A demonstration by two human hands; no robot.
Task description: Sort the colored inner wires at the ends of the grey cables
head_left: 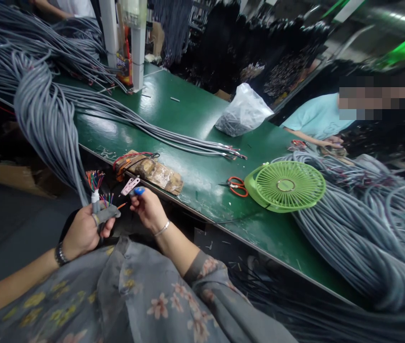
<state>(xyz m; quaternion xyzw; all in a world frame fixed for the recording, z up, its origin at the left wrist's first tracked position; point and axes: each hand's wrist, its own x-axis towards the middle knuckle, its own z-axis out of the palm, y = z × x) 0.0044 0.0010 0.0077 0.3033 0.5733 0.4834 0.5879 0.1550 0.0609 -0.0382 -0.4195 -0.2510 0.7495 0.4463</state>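
The pale cable end points upward, its multicoloured wires splayed loosely above.

Green fan sat on green table, orange-handled scissors just beside it. Clear plastic bag (contents hard to make out) stood farther back. Person in light-blue shirt behind.

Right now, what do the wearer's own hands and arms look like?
Left hand: grey thumb cover, dark linked wristband. Right hand: blue cover on one digit, apparently the thumb; thin silvery bracelet. Right sleeve: grey, pinkish flowers. Left forearm bare.
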